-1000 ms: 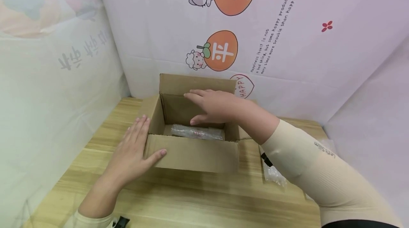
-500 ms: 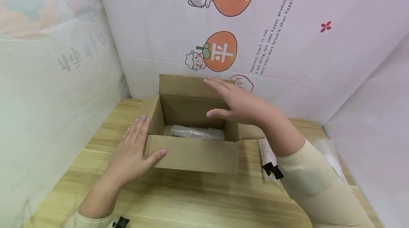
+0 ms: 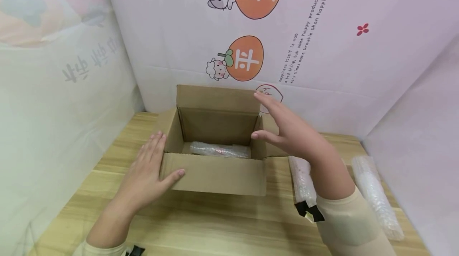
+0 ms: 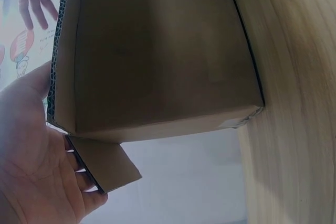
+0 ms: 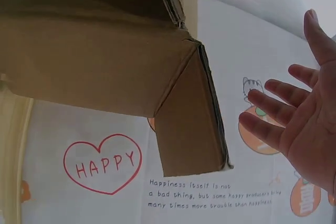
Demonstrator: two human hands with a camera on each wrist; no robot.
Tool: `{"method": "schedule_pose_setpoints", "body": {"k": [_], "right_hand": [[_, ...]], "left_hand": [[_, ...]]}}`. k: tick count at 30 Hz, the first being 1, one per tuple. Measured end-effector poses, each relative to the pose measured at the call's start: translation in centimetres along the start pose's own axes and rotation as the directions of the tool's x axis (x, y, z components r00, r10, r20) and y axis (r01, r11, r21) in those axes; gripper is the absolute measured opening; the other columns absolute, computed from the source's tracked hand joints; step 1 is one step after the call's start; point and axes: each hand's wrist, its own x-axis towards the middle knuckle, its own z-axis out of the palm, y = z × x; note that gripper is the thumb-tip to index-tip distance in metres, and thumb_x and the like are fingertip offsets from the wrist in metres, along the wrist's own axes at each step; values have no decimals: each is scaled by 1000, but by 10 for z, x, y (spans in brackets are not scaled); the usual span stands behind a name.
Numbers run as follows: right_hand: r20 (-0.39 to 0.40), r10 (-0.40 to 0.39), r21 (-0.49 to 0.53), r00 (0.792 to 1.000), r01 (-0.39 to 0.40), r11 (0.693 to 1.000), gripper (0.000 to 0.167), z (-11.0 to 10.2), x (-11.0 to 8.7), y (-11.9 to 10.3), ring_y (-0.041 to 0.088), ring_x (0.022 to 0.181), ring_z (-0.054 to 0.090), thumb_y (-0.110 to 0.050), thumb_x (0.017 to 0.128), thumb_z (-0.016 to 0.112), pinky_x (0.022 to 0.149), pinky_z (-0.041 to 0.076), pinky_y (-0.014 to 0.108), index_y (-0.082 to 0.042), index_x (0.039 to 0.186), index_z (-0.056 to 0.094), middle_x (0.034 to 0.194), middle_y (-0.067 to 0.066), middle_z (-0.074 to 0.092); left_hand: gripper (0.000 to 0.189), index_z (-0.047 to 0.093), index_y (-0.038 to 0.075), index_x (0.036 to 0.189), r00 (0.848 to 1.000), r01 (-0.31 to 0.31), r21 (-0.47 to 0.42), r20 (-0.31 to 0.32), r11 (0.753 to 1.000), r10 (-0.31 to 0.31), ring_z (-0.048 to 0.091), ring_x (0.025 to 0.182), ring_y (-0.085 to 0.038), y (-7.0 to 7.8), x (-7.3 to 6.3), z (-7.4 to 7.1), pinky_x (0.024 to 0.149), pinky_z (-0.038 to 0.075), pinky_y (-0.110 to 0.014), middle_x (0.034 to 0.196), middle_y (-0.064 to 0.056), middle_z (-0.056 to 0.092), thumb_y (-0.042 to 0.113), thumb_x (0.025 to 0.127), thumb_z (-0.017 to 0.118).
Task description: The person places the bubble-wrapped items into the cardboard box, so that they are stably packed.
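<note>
An open cardboard box (image 3: 218, 174) stands on the wooden table with its flaps folded outward. Inside lies a bubble-wrapped bundle (image 3: 219, 150). My left hand (image 3: 146, 172) rests on the box's left flap and front corner, fingers straight and thumb over the front flap; in the left wrist view its palm (image 4: 37, 166) lies against the flap. Above the box's right side my right hand (image 3: 290, 130) hovers with fingers extended and thumb apart, holding nothing. The right wrist view shows that hand (image 5: 304, 119) apart from the cardboard flap (image 5: 189, 124).
Right of the box lies a bubble-wrapped roll (image 3: 303, 180), partly behind my right arm. Another bubble-wrapped roll (image 3: 378, 198) is farther right. The wooden table (image 3: 215, 224) meets a printed cloth backdrop (image 3: 172, 40) behind the box, with cloth walls on both sides.
My right hand has moved right, from over the box's middle to its right side, uncovering the bubble-wrapped rolls. The left hand stays on the box.
</note>
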Motion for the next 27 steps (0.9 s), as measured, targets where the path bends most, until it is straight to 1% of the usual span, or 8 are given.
{"method": "schedule_pose_setpoints", "body": {"k": [4, 7, 11, 13, 15, 19, 23, 27], "right_hand": [[-54, 2, 22, 999, -1, 1000, 92, 3, -15, 6, 19, 150, 20, -46, 87, 70, 121, 25, 50, -33, 158, 13, 163, -4, 20], [-87, 36, 52, 996, -31, 998, 92, 6, -27, 12, 22, 151, 19, -41, 88, 73, 120, 24, 53, -33, 158, 13, 164, -2, 19], [-159, 68, 87, 985, -54, 995, 93, 9, -43, 22, 34, 146, 28, -29, 88, 75, 114, 29, 61, -30, 158, 14, 164, 1, 20], [-211, 72, 103, 975, -51, 993, 94, 9, -51, 29, 40, 140, 36, -22, 87, 76, 108, 34, 65, -28, 158, 16, 163, 2, 23], [-261, 77, 127, 962, -45, 991, 94, 9, -60, 35, 43, 136, 40, -15, 85, 77, 106, 36, 65, -27, 158, 18, 162, 3, 26], [-329, 119, 186, 937, -59, 981, 94, 10, -77, 46, 43, 135, 40, -4, 84, 76, 107, 34, 64, -26, 158, 20, 159, 4, 31], [-341, 209, 242, 916, -130, 962, 91, 11, -95, 56, 50, 134, 38, -5, 88, 72, 103, 32, 72, -31, 157, 19, 159, 7, 30], [-345, 294, 241, 891, -219, 946, 90, 11, -111, 67, 53, 132, 39, -10, 90, 70, 91, 38, 77, -33, 158, 15, 159, 9, 29]], "left_hand": [[101, 2, 14, 159, 1000, 1, -7, 0, 1000, -1, 7, 153, -30, 1, 0, -1, 123, 15, -51, 166, -7, 3, 68, 90, 52], [101, 3, 13, 159, 1000, 2, -12, 2, 1000, -2, 7, 153, -30, 1, -1, -1, 124, 13, -49, 166, -7, 3, 67, 90, 52], [100, 3, 13, 159, 1000, 5, -20, 3, 1000, -5, 7, 153, -30, 1, -3, 1, 125, 11, -46, 166, -7, 3, 67, 90, 52], [100, 3, 14, 159, 1000, 6, -21, 3, 1000, -6, 7, 153, -29, 1, -3, 1, 125, 11, -46, 166, -7, 3, 67, 90, 52], [100, 2, 14, 159, 1000, 7, -21, 3, 1000, -7, 6, 153, -29, 0, -3, 2, 125, 11, -46, 166, -7, 3, 67, 90, 52], [100, 2, 14, 159, 1000, 8, -17, 5, 1000, -8, 6, 153, -29, 0, -4, 3, 125, 10, -46, 166, -7, 2, 67, 90, 52], [101, 1, 14, 159, 1000, 4, -14, 0, 1000, -4, 6, 153, -30, 0, -3, 3, 125, 10, -45, 166, -6, 2, 67, 90, 52], [101, 1, 14, 159, 1000, 4, -17, -2, 1000, -4, 6, 153, -30, 0, -2, 2, 125, 9, -44, 166, -7, 1, 67, 90, 52]]}}
